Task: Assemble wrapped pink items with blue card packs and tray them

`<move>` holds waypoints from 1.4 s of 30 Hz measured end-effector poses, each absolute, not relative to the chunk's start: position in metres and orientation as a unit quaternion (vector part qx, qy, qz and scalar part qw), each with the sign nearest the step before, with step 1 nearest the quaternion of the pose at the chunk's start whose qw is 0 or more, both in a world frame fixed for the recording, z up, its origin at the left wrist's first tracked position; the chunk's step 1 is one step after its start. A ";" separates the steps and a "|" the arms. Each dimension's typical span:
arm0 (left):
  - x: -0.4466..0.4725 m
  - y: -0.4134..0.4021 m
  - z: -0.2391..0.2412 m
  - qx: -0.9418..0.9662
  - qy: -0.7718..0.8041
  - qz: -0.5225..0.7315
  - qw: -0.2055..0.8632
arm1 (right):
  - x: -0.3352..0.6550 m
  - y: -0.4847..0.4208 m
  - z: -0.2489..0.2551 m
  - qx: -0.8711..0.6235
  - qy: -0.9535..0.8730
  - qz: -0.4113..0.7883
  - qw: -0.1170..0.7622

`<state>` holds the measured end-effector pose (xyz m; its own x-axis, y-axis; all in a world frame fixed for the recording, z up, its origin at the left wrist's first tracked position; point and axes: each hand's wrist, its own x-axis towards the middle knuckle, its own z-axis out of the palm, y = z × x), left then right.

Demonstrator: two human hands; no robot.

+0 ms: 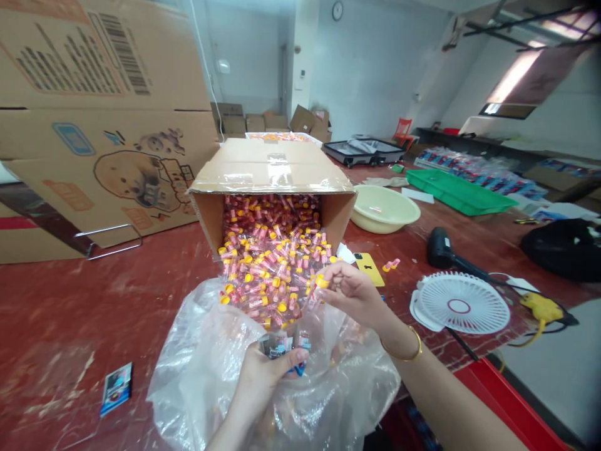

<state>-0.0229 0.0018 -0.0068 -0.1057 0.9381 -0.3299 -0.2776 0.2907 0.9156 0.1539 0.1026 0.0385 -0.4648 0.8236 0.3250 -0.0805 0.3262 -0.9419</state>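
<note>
My left hand (pixel 265 369) is closed on small blue-and-dark printed packets (pixel 279 346), its thumb pressed across them. Up and to the right, my right hand (pixel 352 291) pinches a small clear tube with a yellow cap (pixel 321 283) and pink contents. Just beyond my hands a cardboard box (pixel 272 166) lies on its side, its opening towards me. Many pink, yellow-capped tubes (pixel 263 269) spill out of it onto a clear plastic bag (pixel 197 351), which spreads under my hands over the table's front edge.
A similar blue packet (pixel 116 388) lies on the red table (pixel 84 319) at left, below a large printed carton (pixel 103 144). To the right are a pale basin (pixel 385 210), a yellow phone (pixel 370 269), a white fan (pixel 462 304), a hair dryer (pixel 440 248) and a green tray (pixel 460 191).
</note>
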 end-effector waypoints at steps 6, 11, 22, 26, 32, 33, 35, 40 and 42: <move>-0.021 0.002 -0.007 0.335 0.546 0.501 0.581 | 0.147 0.098 0.060 -0.256 -0.790 0.422 0.363; -0.018 0.001 -0.009 0.296 0.515 0.515 0.618 | 0.139 0.096 0.042 -0.287 -0.687 0.574 0.342; -0.014 0.001 -0.015 0.300 0.535 0.494 0.616 | 0.154 0.088 0.023 -0.316 -0.687 0.482 0.442; -0.014 0.001 -0.015 0.342 0.527 0.499 0.597 | 0.156 0.084 0.039 -0.287 -0.770 0.394 0.412; -0.013 0.001 -0.013 0.377 0.516 0.497 0.587 | 0.153 0.080 0.055 -0.237 -0.820 0.376 0.360; -0.012 0.002 -0.013 0.377 0.520 0.497 0.584 | 0.152 0.080 0.056 -0.233 -0.823 0.381 0.351; -0.012 0.002 -0.013 0.376 0.524 0.497 0.581 | 0.150 0.081 0.054 -0.230 -0.820 0.400 0.338; -0.011 -0.001 -0.015 0.321 0.507 0.482 0.639 | 0.148 0.088 0.030 -0.277 -0.717 0.536 0.349; -0.009 -0.001 -0.014 0.263 0.491 0.476 0.680 | 0.149 0.088 0.019 -0.293 -0.660 0.598 0.349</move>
